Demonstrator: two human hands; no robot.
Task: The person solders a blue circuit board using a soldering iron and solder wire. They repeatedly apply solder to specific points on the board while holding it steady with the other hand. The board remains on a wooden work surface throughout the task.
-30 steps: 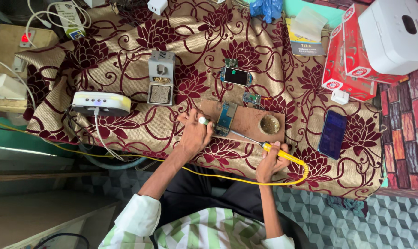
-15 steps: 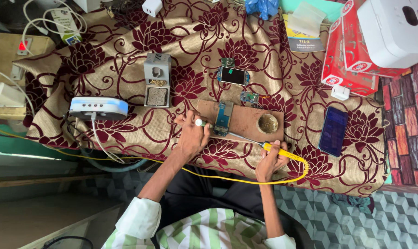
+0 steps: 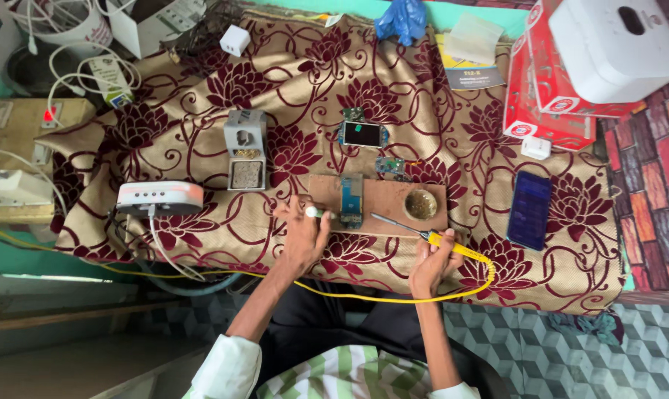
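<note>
Two hands are working at the table's near edge: the right hand (image 3: 432,260) is gripping a yellow soldering iron (image 3: 423,235), its tip lying on the wooden board (image 3: 382,199). The left hand (image 3: 302,235), fingers curled, is pinching a small white piece beside the circuit board (image 3: 350,200), with open cloth (image 3: 201,148) leftward.

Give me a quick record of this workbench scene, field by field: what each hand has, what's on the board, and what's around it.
left hand: pinches a small white-tipped thing beside the blue circuit board
right hand: grips a yellow-handled soldering iron, tip over the wooden board
on the board: circuit board, round brass tin
nearby: dark blue phone, grey iron stand, white station
surface: floral cloth
</note>
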